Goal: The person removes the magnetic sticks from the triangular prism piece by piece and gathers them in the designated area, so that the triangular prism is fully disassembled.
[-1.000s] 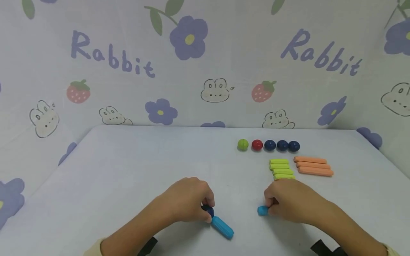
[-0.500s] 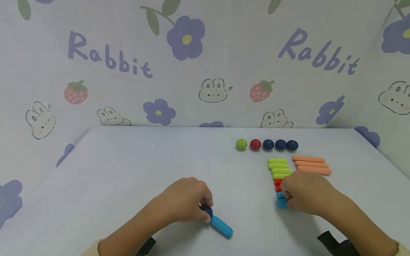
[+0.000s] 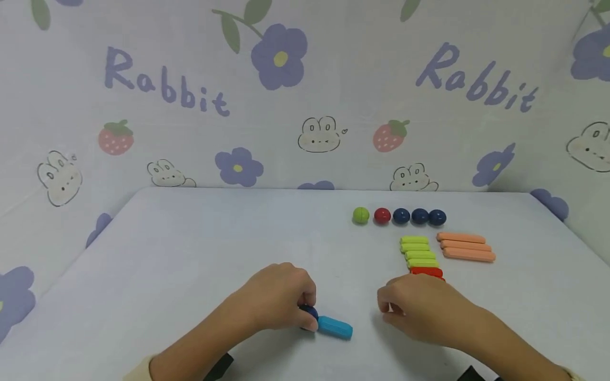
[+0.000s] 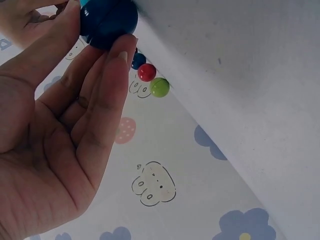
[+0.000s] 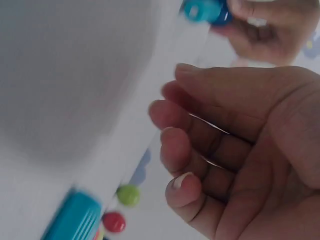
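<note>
A dark blue ball (image 3: 310,311) is pinched between the thumb and fingers of my left hand (image 3: 281,297), low over the white table. Against the ball's right side lies a ribbed light blue stick (image 3: 335,327), its far end pointing right. The left wrist view shows the same ball (image 4: 109,22) between thumb and fingertips. My right hand (image 3: 424,309) holds nothing; its fingers are bent loosely, with a gap to the thumb. Beyond it lie red sticks (image 3: 426,272), partly covered by the hand. The right wrist view shows another blue stick (image 5: 75,216) on the table nearby.
At the back right, a green ball (image 3: 360,215), a red ball (image 3: 382,216) and several dark blue balls (image 3: 420,216) stand in a row. Nearer are several yellow-green sticks (image 3: 417,255) and orange sticks (image 3: 469,255). A printed cloth (image 3: 319,95) hangs behind the table.
My right hand first set a blue stick beside the red ones, let go and came back left. The stick at the left hand's ball has swung from diagonal to nearly level.
</note>
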`<state>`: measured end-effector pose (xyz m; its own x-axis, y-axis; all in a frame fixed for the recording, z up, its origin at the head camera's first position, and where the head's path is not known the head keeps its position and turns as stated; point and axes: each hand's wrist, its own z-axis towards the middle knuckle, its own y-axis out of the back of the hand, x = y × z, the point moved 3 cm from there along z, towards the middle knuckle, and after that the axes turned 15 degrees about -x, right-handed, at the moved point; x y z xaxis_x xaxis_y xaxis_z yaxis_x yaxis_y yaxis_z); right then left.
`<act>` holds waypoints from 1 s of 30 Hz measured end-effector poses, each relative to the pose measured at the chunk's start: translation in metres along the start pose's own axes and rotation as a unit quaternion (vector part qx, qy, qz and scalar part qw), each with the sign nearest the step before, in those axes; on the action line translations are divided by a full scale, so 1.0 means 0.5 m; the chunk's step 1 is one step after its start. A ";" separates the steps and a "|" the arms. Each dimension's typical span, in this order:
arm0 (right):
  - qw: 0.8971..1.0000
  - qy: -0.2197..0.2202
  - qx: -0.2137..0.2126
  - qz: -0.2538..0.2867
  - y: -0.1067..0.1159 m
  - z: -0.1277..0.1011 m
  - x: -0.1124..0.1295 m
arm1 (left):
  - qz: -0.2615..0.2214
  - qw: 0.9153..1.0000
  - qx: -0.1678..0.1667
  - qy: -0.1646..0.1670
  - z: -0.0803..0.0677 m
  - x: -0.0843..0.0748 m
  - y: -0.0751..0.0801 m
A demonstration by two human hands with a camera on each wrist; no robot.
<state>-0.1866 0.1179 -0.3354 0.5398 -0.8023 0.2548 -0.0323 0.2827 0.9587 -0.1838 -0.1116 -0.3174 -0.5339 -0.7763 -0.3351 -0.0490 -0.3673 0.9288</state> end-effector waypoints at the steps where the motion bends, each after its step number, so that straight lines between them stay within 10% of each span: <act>1: 1.000 0.017 -0.009 0.015 -0.002 0.002 0.014 | 0.002 1.000 -0.003 -0.002 0.000 0.000 -0.001; 14: 0.998 0.058 -0.029 0.009 -0.034 0.057 0.116 | 0.001 1.000 -0.012 -0.002 0.001 -0.005 -0.002; 30: 0.989 -0.086 0.087 -0.080 0.007 -0.087 -0.039 | 0.014 1.000 0.001 0.017 0.003 -0.003 -0.005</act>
<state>-0.1604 0.1573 -0.3427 0.3983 -0.9116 0.1012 -0.1096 0.0622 0.9920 -0.1844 -0.1088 -0.3189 -0.5063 -0.8028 -0.3150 -0.0370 -0.3447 0.9380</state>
